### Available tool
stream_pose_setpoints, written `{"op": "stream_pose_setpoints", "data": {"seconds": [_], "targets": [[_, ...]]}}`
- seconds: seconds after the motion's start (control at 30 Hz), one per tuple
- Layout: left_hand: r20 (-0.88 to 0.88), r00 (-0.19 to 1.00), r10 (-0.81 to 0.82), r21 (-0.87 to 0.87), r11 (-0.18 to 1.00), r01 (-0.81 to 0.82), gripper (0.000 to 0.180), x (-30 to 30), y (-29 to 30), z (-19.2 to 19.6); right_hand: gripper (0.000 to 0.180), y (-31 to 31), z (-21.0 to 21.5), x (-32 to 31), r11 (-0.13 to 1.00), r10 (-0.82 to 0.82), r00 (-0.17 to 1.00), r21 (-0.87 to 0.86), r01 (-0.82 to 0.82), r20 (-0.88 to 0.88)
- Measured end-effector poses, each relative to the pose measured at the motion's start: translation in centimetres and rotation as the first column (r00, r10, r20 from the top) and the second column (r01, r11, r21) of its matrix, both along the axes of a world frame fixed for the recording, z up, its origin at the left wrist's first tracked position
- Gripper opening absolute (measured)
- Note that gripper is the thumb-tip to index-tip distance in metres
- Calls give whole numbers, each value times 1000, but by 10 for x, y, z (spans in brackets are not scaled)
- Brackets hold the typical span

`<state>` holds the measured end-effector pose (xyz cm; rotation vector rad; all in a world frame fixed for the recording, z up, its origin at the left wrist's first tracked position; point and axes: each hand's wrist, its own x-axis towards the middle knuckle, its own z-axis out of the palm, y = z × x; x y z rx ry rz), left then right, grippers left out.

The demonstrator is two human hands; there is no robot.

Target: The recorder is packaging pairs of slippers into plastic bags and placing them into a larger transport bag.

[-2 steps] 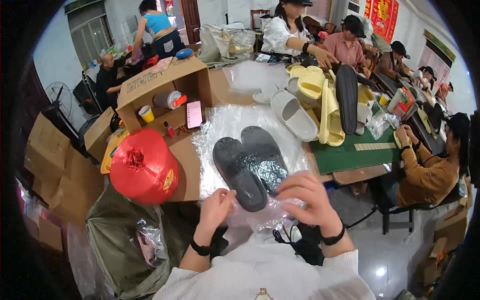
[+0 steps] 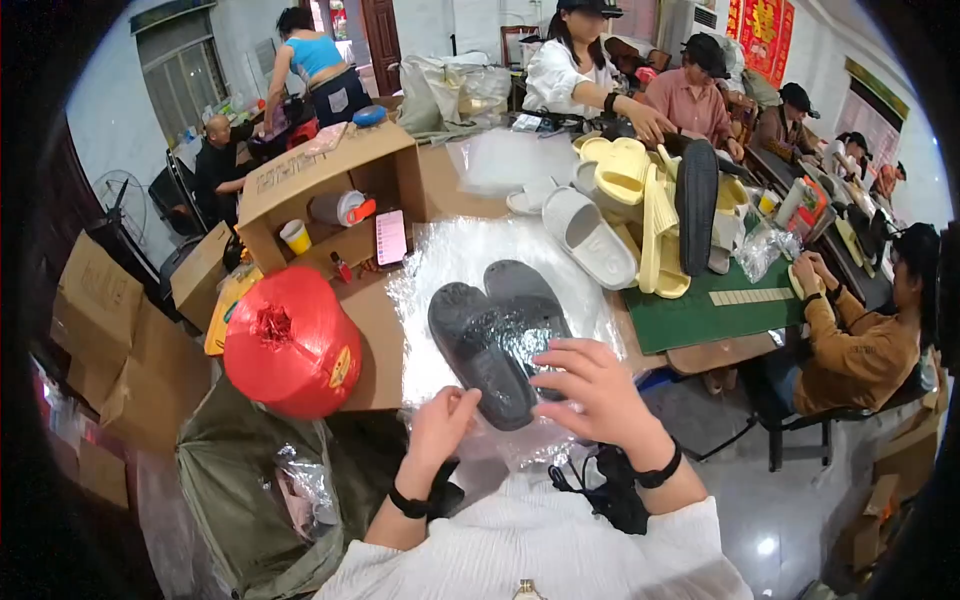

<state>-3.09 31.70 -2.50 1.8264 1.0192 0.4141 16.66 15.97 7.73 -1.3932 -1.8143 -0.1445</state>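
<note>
A pair of dark grey slippers lies in a clear plastic bag, heels toward me. Under it, a pile of flat clear bags covers the table's front part. My left hand is closed in a pinch on the bag's near edge, beside the heel of the left slipper. My right hand is held over the bag's near right side, fingers apart and bent. It hides the heel of the right slipper; whether its fingertips touch the plastic is hard to see.
Left of the bags sits a big red roll of twine. Behind it, an open cardboard box holds cups, near a phone. Pale yellow slippers and grey ones are heaped right, by a green mat. Several co-workers sit or stand around.
My right hand has moved left, in over the bag and closer to the slippers. My left hand has shifted slightly right, still pinching by the left slipper's heel.
</note>
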Motion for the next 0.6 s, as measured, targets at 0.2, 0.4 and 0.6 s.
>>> {"op": "stream_pose_setpoints", "data": {"seconds": [0.2, 0.4, 0.6], "targets": [[123, 992, 4, -151, 988, 15, 37, -5, 4, -20, 43, -3, -48, 10, 682, -358, 892, -575, 451, 276], [250, 966, -72, -216, 968, 128, 39, -8, 18, -39, 36, -23, -62, 23, 735, -421, 907, -587, 339, -4], [401, 913, 71, -427, 897, 117, 45, 0, 2, -25, 29, 0, -67, 38, 821, -565, 823, -147, 552, -64]]}}
